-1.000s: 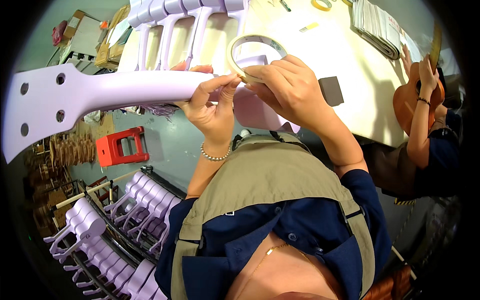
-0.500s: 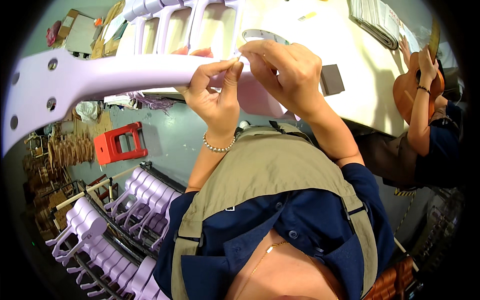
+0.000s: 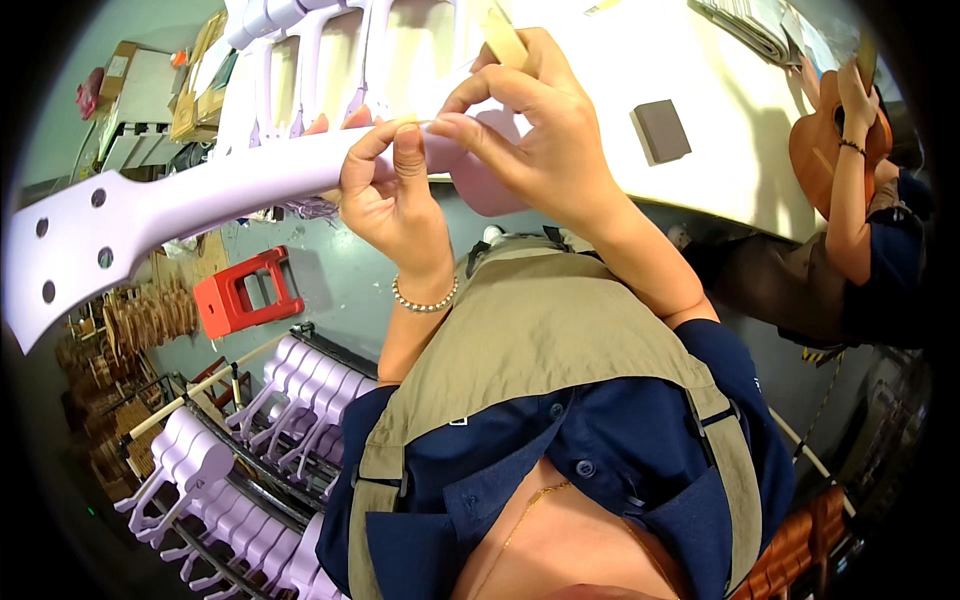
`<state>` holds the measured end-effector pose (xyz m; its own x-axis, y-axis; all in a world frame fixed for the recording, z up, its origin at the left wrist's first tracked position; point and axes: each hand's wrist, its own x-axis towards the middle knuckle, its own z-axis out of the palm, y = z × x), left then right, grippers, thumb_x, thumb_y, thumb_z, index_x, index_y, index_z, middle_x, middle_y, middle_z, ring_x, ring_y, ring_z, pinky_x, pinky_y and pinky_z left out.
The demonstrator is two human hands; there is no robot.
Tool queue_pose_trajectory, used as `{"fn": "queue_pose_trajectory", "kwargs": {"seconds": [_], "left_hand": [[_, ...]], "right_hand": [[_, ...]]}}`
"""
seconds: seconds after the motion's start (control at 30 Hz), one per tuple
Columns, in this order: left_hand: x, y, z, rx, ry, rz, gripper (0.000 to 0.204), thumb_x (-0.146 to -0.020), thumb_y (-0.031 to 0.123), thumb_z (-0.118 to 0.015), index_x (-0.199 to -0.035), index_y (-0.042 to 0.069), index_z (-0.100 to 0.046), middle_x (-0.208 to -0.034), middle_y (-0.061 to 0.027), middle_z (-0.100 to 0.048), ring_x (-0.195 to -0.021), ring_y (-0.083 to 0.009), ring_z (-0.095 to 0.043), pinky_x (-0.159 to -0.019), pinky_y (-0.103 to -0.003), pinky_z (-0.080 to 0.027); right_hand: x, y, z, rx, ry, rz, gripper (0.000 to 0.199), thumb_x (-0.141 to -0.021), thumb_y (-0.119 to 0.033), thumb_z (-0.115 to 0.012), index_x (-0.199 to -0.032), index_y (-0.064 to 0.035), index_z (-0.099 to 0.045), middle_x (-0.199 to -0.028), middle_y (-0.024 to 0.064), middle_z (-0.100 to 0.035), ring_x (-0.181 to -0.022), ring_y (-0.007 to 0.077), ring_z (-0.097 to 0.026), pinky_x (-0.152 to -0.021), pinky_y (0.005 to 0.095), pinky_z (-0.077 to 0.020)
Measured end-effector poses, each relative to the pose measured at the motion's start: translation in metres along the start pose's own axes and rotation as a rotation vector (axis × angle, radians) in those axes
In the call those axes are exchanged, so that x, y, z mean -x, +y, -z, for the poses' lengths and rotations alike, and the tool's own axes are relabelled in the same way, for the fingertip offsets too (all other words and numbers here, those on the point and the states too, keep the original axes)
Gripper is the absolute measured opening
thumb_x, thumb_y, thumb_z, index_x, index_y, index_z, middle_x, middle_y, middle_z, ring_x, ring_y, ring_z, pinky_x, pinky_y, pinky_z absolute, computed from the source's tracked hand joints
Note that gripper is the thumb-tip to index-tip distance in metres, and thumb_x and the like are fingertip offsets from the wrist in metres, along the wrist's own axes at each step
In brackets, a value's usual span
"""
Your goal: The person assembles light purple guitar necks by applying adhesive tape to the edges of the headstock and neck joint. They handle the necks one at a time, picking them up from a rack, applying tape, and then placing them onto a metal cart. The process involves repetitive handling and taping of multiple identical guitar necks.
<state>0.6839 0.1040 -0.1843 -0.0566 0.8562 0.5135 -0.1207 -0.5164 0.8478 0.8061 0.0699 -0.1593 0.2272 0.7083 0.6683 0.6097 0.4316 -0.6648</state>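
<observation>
A lilac ukulele neck point(image 3: 250, 175) lies slantwise in front of me, its headstock with several round holes toward the left. My left hand point(image 3: 395, 190) is closed on the neck near its wider right end, some fingers behind it, thumb and forefinger at its upper edge. At that same edge my right hand point(image 3: 540, 130) is closed, thumb and forefinger pinched beside the left thumb. A pale yellow strip point(image 3: 505, 42) sticks up from the right hand's fingers. Whatever lies between the two fingertips is too small to make out.
More lilac necks point(image 3: 330, 60) stand on the pale table point(image 3: 600, 90), with a dark block point(image 3: 661, 131) and stacked papers point(image 3: 745, 28). A red stool point(image 3: 245, 292) stands left, above racks of lilac necks point(image 3: 190, 450). At right a person holds a brown ukulele point(image 3: 835, 150).
Both hands and the neck have shifted left, and the headstock has dropped lower. The pale yellow strip now shows upright at the right hand, where a curled printed strip showed before.
</observation>
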Motion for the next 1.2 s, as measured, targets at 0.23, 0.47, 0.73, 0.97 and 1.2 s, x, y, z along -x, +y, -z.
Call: {"fn": "queue_pose_trajectory", "kwargs": {"seconds": [0.23, 0.47, 0.73, 0.97, 1.2], "left_hand": [[-0.001, -0.013, 0.017, -0.202, -0.003, -0.040, 0.043, -0.087, -0.003, -0.049, -0.129, -0.003, -0.039, -0.134, -0.0166, -0.031, -0.105, -0.0240, -0.052, -0.093, -0.036, -0.044], [-0.007, -0.038, 0.051, -0.128, 0.077, 0.158, 0.053, -0.086, -0.010, -0.044, -0.135, -0.001, -0.027, -0.131, -0.0221, -0.037, -0.116, -0.0304, -0.047, -0.095, -0.044, -0.042], [-0.002, -0.079, 0.093, -0.090, 0.156, 0.238, 0.055, -0.084, -0.012, -0.044, -0.135, 0.000, -0.027, -0.143, -0.0137, -0.020, -0.117, -0.0338, -0.046, -0.096, -0.041, -0.041], [0.004, -0.095, 0.113, -0.063, 0.182, 0.295, 0.056, -0.084, -0.012, -0.042, -0.136, 0.001, -0.026, -0.144, -0.0117, -0.018, -0.119, -0.0335, -0.044, -0.097, -0.041, -0.040], [0.003, -0.100, 0.117, -0.023, 0.184, 0.296, 0.057, -0.084, -0.013, -0.042, -0.136, 0.001, -0.026, -0.145, -0.0110, -0.018, -0.119, -0.0337, -0.043, -0.097, -0.041, -0.040]], "right_hand": [[0.032, 0.043, 0.021, 0.161, 0.187, -0.202, 0.013, -0.071, -0.018, -0.071, -0.076, -0.0080, -0.064, -0.080, 0.0099, -0.049, -0.071, 0.0254, -0.051, -0.064, 0.0336, -0.0412], [0.118, 0.092, 0.051, 0.333, -0.041, -0.690, 0.016, -0.081, -0.023, -0.063, -0.082, -0.0073, -0.064, -0.090, 0.0089, -0.046, -0.078, 0.0191, -0.047, -0.066, 0.0304, -0.0407], [0.131, 0.097, 0.018, 0.468, -0.138, -0.696, 0.019, -0.080, -0.026, -0.061, -0.081, -0.0070, -0.064, -0.094, 0.0135, -0.049, -0.093, 0.0294, -0.046, -0.081, 0.0420, -0.0318], [0.132, 0.101, -0.001, 0.464, -0.138, -0.609, 0.020, -0.081, -0.024, -0.061, -0.082, -0.0048, -0.062, -0.093, 0.0139, -0.047, -0.091, 0.0289, -0.045, -0.081, 0.0416, -0.0307], [0.116, 0.096, -0.011, 0.495, -0.157, -0.639, 0.030, -0.075, -0.033, -0.066, -0.077, -0.0030, -0.064, -0.092, 0.0142, -0.046, -0.090, 0.0289, -0.042, -0.079, 0.0408, -0.0286]]}}
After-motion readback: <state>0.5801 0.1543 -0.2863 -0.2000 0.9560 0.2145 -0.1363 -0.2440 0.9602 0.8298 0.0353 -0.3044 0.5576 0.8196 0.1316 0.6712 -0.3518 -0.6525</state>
